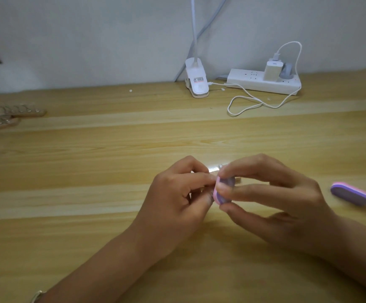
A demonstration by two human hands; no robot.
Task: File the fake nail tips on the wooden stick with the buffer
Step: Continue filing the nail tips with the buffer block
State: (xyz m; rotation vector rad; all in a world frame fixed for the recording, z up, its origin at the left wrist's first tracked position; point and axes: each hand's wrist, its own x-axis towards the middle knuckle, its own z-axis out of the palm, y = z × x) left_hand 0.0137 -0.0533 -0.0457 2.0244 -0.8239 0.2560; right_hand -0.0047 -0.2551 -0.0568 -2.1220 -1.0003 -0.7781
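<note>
While both of my hands meet over the near middle of the pale wooden table, everything turns on how the two held things cross. Far off to the left lie two spare wooden sticks carrying clear nail tips, well apart from the work. My left hand comes next: its thumb and fingers are curled in and pinch the thin wooden stick, whose long axis runs left to right, so its free end pokes out to the right. Most of the stick is hidden; only a shiny glint of the clear fake nail tips shows in the gap between my hands. Just beside them, touching or not I cannot tell, stands the oval purple-and-pink foam buffer, its long axis running near to far, so it crosses the stick nearly square. My right hand grips it narrowly, forefinger at the far end, middle finger across the face, thumb under the near end. I judge the strokes must run along the buffer's length across the tips. A second buffer of the same purple and pink lies on the table well to the right, untouched.
</note>
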